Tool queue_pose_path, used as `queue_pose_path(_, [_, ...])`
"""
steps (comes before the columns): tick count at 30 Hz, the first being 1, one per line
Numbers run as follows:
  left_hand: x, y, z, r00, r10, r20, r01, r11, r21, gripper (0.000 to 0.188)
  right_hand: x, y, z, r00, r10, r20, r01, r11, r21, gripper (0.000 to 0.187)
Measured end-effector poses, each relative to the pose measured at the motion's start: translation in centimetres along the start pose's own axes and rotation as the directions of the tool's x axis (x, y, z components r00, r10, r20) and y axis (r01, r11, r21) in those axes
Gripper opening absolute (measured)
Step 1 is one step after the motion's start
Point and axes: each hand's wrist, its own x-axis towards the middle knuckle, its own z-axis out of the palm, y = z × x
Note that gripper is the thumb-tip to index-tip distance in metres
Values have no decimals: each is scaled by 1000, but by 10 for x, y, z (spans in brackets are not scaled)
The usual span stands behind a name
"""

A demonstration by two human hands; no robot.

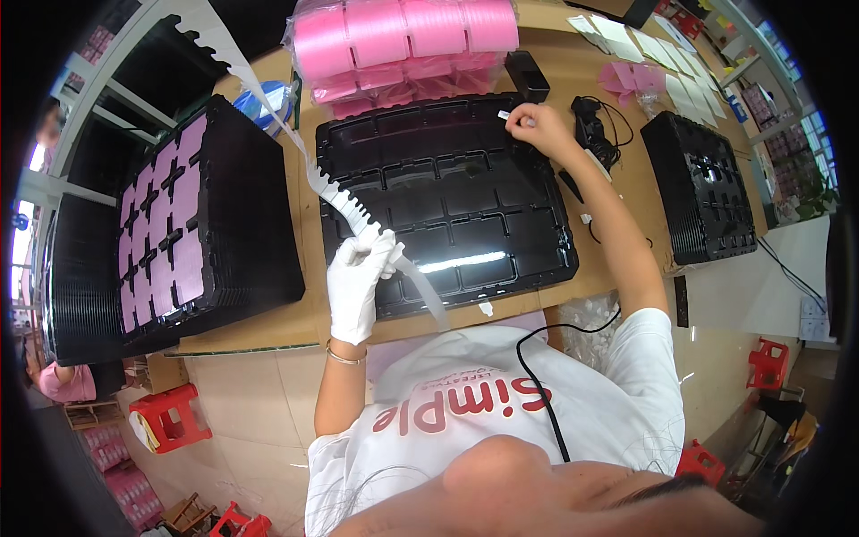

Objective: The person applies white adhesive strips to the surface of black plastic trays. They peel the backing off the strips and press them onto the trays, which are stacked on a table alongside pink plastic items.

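In my left hand (355,286), which wears a white glove, is a strip of white labels (338,199). The strip runs up past the far left of the table, and its tail hangs down near my shirt. My bare right hand (542,127) is closed in a pinch at the far right corner of a black plastic tray (465,234). A small white label (504,115) shows at its fingertips. The tray lies in front of me with shallow moulded compartments, and my left hand is over its near left part.
On the left stands a tall stack of black trays (255,224) with pink sheets (161,224) in the top one. Another tray stack (702,188) is at the right. Pink wrapped packs (407,40) sit behind, beside a black box (527,76). Cables (598,134) lie right of my tray.
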Motion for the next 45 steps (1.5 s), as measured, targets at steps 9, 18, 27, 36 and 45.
queue_pose_path(9, [1, -7, -4, 999, 35, 36, -35, 999, -5, 14, 43, 19, 9, 999, -13, 35, 20, 982, -188, 15])
queue_pose_path(18, [-3, -2, 2, 999, 46, 5, -46, 999, -5, 11, 40, 6, -1, 987, 36, 156, -3, 979, -205, 14])
queue_pose_path(27, [-12, -4, 13, 995, 44, 86, -35, 994, -106, 13, -90, -75, 17, 927, 186, 327, -346, 81, 935, 15])
queue_pose_path(36, [-23, -11, 42, 974, -18, 225, 47, 991, -127, 17, -171, -172, 59, 993, 109, 42, -112, 783, 612, 10])
queue_pose_path(45, [-27, -14, 54, 980, -11, 197, 9, 1000, 9, 16, -184, -140, -7, 995, 59, 85, -90, 895, 437, 8])
